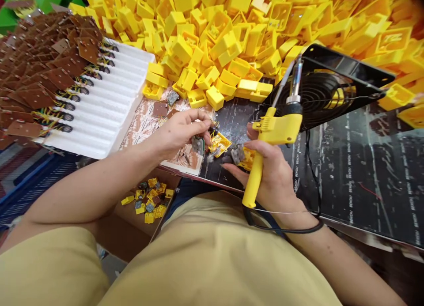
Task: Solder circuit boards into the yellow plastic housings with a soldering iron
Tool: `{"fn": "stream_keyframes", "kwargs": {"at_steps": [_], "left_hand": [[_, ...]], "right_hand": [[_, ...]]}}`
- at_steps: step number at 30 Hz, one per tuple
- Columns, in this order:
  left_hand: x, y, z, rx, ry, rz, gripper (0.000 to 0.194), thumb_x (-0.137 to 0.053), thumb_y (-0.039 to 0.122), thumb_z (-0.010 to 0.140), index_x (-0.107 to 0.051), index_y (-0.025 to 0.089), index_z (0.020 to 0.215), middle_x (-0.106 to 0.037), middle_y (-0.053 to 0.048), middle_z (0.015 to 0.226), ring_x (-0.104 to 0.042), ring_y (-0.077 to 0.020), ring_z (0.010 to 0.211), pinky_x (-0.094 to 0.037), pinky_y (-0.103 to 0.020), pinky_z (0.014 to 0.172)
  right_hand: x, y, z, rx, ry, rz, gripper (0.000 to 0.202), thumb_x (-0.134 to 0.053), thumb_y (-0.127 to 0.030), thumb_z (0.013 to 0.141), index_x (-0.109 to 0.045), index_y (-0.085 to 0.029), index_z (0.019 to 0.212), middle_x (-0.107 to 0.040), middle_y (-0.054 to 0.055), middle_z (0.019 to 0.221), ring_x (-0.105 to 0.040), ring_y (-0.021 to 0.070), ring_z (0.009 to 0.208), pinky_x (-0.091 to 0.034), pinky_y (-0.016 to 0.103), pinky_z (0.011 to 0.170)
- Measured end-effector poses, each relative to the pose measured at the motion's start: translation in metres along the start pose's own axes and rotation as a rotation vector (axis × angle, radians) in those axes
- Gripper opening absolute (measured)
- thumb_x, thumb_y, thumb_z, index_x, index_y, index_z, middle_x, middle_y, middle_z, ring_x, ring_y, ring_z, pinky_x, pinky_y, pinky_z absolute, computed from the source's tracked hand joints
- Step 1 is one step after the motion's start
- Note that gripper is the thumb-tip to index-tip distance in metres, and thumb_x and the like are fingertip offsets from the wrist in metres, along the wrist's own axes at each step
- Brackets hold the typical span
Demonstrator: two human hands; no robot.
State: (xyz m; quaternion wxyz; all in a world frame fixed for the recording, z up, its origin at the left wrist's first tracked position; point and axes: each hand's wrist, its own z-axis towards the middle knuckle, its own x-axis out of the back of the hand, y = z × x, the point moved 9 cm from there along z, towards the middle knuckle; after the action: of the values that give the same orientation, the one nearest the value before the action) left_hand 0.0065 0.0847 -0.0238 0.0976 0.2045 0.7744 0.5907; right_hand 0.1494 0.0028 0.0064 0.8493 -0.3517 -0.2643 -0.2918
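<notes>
My left hand is closed in a pinch over the bench, its fingertips on a small circuit board with a grey part on it. Thin wires and a dark round piece show beside those fingertips. My right hand is wrapped around a yellow soldering gun, its metal tip pointing up and away. Close to the right fingertips is a blurred grey part; whether they grip it, I cannot tell. Between my hands lies an open yellow housing with wires inside. Another yellow housing is partly hidden behind the gun.
Yellow housings are heaped across the back. A black fan stands tilted behind the gun. At left, a white ribbed tray carries brown circuit boards with wired black discs. A cardboard box below holds several yellow pieces. A black cord crosses my right wrist.
</notes>
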Motion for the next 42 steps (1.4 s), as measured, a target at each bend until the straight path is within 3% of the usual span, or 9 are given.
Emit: {"fn": "stream_keyframes", "kwargs": {"at_steps": [5, 12, 16, 18, 20, 24, 29, 36, 42], "left_hand": [[0.009, 0.016, -0.004, -0.089, -0.053, 0.22, 0.01, -0.053, 0.028, 0.087, -0.055, 0.018, 0.086, -0.062, 0.001, 0.058, -0.062, -0.0134, 0.056, -0.047, -0.026, 0.059], [0.076, 0.026, -0.005, -0.201, 0.204, 1.103, 0.019, -0.052, 0.034, 0.086, -0.066, 0.021, 0.084, -0.069, -0.004, 0.077, -0.06, -0.0184, 0.074, -0.042, -0.033, 0.065], [0.053, 0.039, -0.022, -0.389, 0.325, 1.438, 0.026, -0.048, 0.032, 0.094, -0.067, 0.024, 0.109, -0.067, -0.003, 0.12, -0.054, -0.0257, 0.115, -0.04, -0.045, 0.092], [0.022, 0.046, -0.029, -0.54, 0.259, 1.356, 0.032, -0.048, 0.031, 0.095, -0.063, 0.022, 0.121, -0.06, -0.007, 0.134, -0.05, -0.0279, 0.125, -0.037, -0.048, 0.102], [-0.014, 0.045, -0.027, -0.641, 0.066, 1.186, 0.036, -0.052, 0.03, 0.093, -0.061, 0.017, 0.125, -0.06, -0.011, 0.134, -0.051, -0.0275, 0.127, -0.038, -0.046, 0.107], [-0.052, 0.033, -0.005, -0.607, -0.167, 0.927, 0.045, -0.062, 0.032, 0.087, -0.059, 0.013, 0.128, -0.062, -0.015, 0.13, -0.052, -0.0268, 0.129, -0.038, -0.044, 0.11], [-0.066, 0.033, 0.007, -0.594, -0.285, 0.619, 0.025, -0.053, 0.029, 0.093, -0.072, 0.019, 0.106, -0.073, -0.009, 0.112, -0.064, -0.0189, 0.114, -0.047, -0.032, 0.1], [-0.056, 0.035, 0.002, -0.426, -0.02, 0.252, 0.025, -0.058, 0.032, 0.09, -0.074, 0.016, 0.102, -0.074, -0.008, 0.107, -0.068, -0.0185, 0.101, -0.051, -0.029, 0.092], [-0.055, 0.024, 0.009, -0.349, -0.019, -0.1, 0.03, -0.073, 0.045, 0.079, -0.071, 0.016, 0.08, -0.073, -0.003, 0.081, -0.067, -0.0146, 0.079, -0.052, -0.025, 0.078]], "right_hand": [[0.002, 0.0, 0.003, -0.004, -0.016, -0.001, 0.042, -0.068, -0.019, 0.084, -0.046, -0.024, 0.12, -0.066, 0.006, 0.105, -0.067, 0.0221, 0.096, -0.058, 0.037, 0.086], [0.029, 0.016, 0.003, -0.084, 0.002, 0.04, 0.051, -0.073, -0.019, 0.081, -0.045, -0.025, 0.123, -0.059, 0.009, 0.128, -0.066, 0.0204, 0.102, -0.06, 0.032, 0.084], [0.03, 0.014, -0.001, 0.018, 0.005, -0.062, 0.054, -0.074, -0.019, 0.08, -0.046, -0.025, 0.126, -0.065, 0.007, 0.11, -0.067, 0.0213, 0.095, -0.059, 0.036, 0.084], [0.03, 0.011, -0.001, 0.069, 0.019, -0.07, 0.06, -0.075, -0.018, 0.079, -0.045, -0.025, 0.13, -0.066, 0.006, 0.106, -0.068, 0.0221, 0.093, -0.06, 0.038, 0.085], [0.03, 0.008, -0.001, 0.095, 0.035, -0.051, 0.065, -0.076, -0.016, 0.077, -0.044, -0.026, 0.132, -0.066, 0.008, 0.112, -0.068, 0.024, 0.097, -0.06, 0.039, 0.085], [0.035, 0.007, -0.001, 0.096, 0.094, 0.003, 0.072, -0.077, -0.012, 0.075, -0.041, -0.029, 0.136, -0.048, 0.012, 0.143, -0.065, 0.0277, 0.108, -0.061, 0.042, 0.086], [0.043, 0.008, -0.003, 0.116, 0.208, -0.043, 0.068, -0.075, -0.013, 0.077, -0.043, -0.029, 0.135, -0.055, 0.012, 0.134, -0.065, 0.0279, 0.108, -0.061, 0.041, 0.085], [0.04, -0.001, -0.002, 0.115, 0.224, -0.134, 0.065, -0.077, -0.015, 0.076, -0.045, -0.023, 0.131, -0.066, 0.01, 0.106, -0.069, 0.025, 0.094, -0.059, 0.035, 0.082], [0.038, -0.004, -0.003, 0.096, 0.236, -0.094, 0.064, -0.078, -0.022, 0.077, -0.044, -0.024, 0.13, -0.067, 0.008, 0.105, -0.068, 0.023, 0.089, -0.057, 0.03, 0.068]]}}
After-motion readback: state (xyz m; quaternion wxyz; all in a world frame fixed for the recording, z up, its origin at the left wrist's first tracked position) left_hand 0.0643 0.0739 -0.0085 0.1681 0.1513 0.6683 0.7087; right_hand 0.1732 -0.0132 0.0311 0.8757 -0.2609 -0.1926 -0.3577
